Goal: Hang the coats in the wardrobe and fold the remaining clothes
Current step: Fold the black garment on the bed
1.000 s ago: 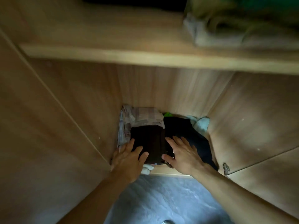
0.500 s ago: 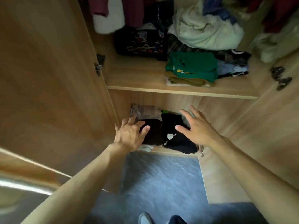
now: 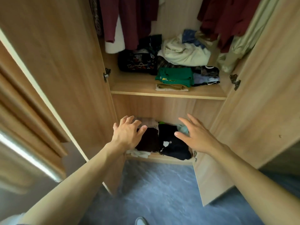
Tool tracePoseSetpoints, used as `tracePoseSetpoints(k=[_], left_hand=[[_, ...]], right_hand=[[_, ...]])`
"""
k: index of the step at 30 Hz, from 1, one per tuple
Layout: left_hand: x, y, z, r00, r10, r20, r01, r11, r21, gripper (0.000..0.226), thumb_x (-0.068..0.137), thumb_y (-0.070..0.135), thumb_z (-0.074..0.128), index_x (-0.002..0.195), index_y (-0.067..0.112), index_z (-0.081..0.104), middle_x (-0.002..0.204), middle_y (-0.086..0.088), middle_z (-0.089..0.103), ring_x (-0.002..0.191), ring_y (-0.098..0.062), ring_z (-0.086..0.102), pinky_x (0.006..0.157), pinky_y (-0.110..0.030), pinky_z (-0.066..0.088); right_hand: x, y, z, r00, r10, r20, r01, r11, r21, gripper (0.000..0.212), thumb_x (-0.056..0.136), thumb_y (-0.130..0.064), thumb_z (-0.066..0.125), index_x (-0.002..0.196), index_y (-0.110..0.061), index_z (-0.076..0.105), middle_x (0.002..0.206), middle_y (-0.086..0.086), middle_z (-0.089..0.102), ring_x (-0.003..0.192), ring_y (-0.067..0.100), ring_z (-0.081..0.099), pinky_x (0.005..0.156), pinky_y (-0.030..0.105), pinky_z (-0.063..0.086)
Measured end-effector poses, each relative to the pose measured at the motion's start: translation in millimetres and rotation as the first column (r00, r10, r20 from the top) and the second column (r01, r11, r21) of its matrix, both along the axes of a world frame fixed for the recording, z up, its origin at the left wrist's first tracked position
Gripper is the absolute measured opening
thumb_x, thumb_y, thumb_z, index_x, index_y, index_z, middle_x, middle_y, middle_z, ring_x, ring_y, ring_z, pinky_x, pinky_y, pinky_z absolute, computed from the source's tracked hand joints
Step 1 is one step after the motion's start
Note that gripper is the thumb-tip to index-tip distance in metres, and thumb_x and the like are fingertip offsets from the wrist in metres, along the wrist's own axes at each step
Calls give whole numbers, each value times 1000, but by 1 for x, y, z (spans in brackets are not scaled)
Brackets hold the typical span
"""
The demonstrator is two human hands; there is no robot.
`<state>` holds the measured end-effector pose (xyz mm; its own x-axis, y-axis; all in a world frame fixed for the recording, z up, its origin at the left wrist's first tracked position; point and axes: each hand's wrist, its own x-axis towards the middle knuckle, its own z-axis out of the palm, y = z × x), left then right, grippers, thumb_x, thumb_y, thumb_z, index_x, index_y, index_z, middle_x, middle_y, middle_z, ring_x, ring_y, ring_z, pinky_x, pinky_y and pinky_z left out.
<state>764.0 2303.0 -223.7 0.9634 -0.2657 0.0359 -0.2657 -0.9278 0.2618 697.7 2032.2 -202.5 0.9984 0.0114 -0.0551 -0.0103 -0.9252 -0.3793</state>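
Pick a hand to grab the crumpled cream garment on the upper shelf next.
Right, probably. The right hand is open, holds nothing and hovers on the right side of the wardrobe, below the cream garment on the right part of the upper shelf. The left hand, also open, sits further left.

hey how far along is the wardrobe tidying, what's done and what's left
Done: maroon coats hang up top; folded dark stacks sit on the bottom shelf, and a folded green shirt on the middle shelf. In hand: nothing; left hand and right hand are open. Left: the crumpled cream pile looks unfolded.
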Motion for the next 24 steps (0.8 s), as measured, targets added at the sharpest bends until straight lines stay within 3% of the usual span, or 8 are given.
tracePoseSetpoints(k=[4,10,15,21,24], left_hand=[[-59,-8,7,996,-75,56,68,992,110,53,97,62,28,130,30,55,155,1,35,148,-24,19,113,-61,21],[-119,-28,46,988,-132,82,118,981,157,52,97,60,31,130,28,55,154,0,38,145,-23,24,113,-59,22],[-154,-55,71,963,-221,157,211,975,77,50,97,60,34,126,27,58,145,1,46,141,-24,31,109,-55,28],[-185,-54,76,930,-329,166,323,944,64,54,97,61,32,127,23,57,146,-1,47,140,-26,33,109,-54,31],[-203,-43,79,924,-363,123,369,929,-29,51,98,59,33,126,23,56,139,-1,51,135,-28,39,106,-53,35]], right_hand=[[-66,-9,-9,1000,-13,19,12,998,60,71,93,-66,44,154,-37,21,166,-3,3,153,18,5,118,50,25],[-148,-9,-3,996,-70,57,63,992,107,68,96,-61,43,154,-33,22,165,-3,12,151,19,11,113,47,30],[-196,-21,27,969,-168,183,146,981,130,63,98,-54,45,152,-26,29,158,-4,29,147,18,23,113,48,33],[-249,-6,49,948,-274,160,266,961,75,65,98,-54,44,154,-25,26,162,1,23,149,21,20,115,49,31],[-276,13,50,934,-319,159,311,947,73,64,99,-51,46,154,-23,26,162,2,23,149,21,20,118,44,28]])
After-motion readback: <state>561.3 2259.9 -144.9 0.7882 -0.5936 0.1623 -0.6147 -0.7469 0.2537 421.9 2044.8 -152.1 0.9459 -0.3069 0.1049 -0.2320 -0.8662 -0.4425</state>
